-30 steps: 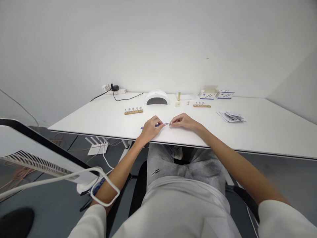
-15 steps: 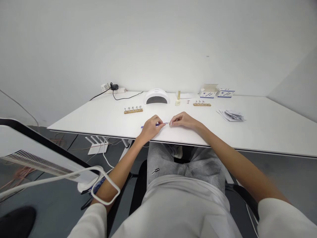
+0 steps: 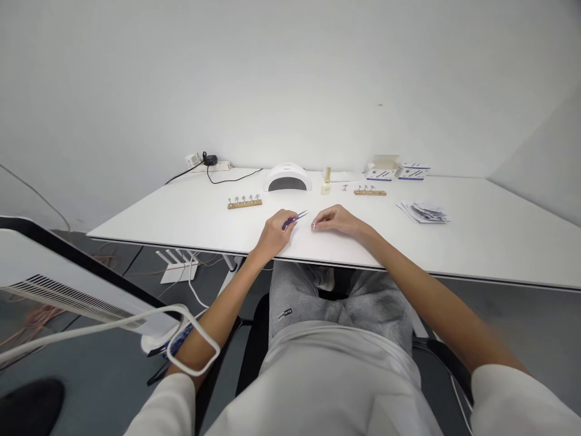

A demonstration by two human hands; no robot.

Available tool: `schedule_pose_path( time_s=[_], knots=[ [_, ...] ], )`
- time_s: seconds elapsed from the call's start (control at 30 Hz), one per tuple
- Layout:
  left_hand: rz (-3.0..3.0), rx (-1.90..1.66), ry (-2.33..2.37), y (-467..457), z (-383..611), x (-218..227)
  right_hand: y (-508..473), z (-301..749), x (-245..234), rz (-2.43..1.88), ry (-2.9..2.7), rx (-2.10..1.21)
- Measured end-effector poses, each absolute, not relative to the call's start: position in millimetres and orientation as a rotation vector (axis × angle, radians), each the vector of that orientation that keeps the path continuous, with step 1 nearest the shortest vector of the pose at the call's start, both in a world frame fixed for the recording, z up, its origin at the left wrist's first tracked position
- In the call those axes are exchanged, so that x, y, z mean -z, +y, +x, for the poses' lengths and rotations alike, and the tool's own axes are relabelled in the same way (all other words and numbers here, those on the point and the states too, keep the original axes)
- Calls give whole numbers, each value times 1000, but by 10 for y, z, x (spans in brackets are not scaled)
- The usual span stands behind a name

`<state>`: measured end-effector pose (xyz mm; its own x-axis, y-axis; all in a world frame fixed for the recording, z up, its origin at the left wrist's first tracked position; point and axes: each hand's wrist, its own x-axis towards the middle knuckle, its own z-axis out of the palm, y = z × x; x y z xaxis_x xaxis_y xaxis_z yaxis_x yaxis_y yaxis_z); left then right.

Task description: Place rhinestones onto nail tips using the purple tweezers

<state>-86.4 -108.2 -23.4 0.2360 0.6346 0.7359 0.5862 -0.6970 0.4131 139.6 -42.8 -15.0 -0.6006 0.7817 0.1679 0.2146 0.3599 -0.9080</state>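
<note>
My left hand [image 3: 273, 233] rests on the white table [image 3: 476, 242] near its front edge and grips thin purple tweezers [image 3: 294, 218], whose tips point up and to the right. A short gap to the right, my right hand [image 3: 336, 219] lies on the table with the fingers curled and the fingertips pinched together; whether a tiny item sits between them I cannot tell. The tweezer tips are apart from the right fingertips.
At the back stand a white nail lamp [image 3: 287, 178], a wooden nail-tip holder [image 3: 244, 203], a second holder [image 3: 370, 191], a small bottle [image 3: 327, 180], two white-blue boxes [image 3: 397, 171] and a power strip [image 3: 206, 163]. Loose packets [image 3: 423, 212] lie at right. A white device [image 3: 59, 284] stands at my left.
The left hand has lifted and turned the tweezers away from the right fingertips; their tips now point up and right. The right hand has stayed put.
</note>
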Motion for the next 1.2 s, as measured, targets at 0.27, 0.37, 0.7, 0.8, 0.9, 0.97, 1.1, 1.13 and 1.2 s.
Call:
schedule_pose_path(
  time_s=[0.27,0.37,0.7,0.8,0.9,0.97,1.1,1.13,1.2],
  knots=[
    [2216,-1861,1134,-1209,-875,61,-448,1382,145,-909,-2081,-1177],
    [1860,-1929,1047,-1276,-825,31,-466,1372,132,-929,-2090,-1155],
    [1522,-1830,798,-1235,-634,175,-465,1366,135,-909,-2066,-1151],
    [1483,-1856,814,-1240,-641,159,-464,1369,138,-903,-2054,-1163],
    [1417,-1858,800,-1230,-644,143,-464,1371,139,-905,-2044,-1168],
    [1362,-1849,789,-1211,-649,139,-463,1371,140,-913,-2039,-1174],
    [1296,-1797,791,-1164,-668,141,-455,1370,148,-894,-2030,-1207],
    [1295,-1779,793,-1156,-673,142,-452,1369,151,-890,-2030,-1206],
    [1302,-1745,795,-1149,-680,142,-447,1369,155,-884,-2037,-1194]
  ],
)
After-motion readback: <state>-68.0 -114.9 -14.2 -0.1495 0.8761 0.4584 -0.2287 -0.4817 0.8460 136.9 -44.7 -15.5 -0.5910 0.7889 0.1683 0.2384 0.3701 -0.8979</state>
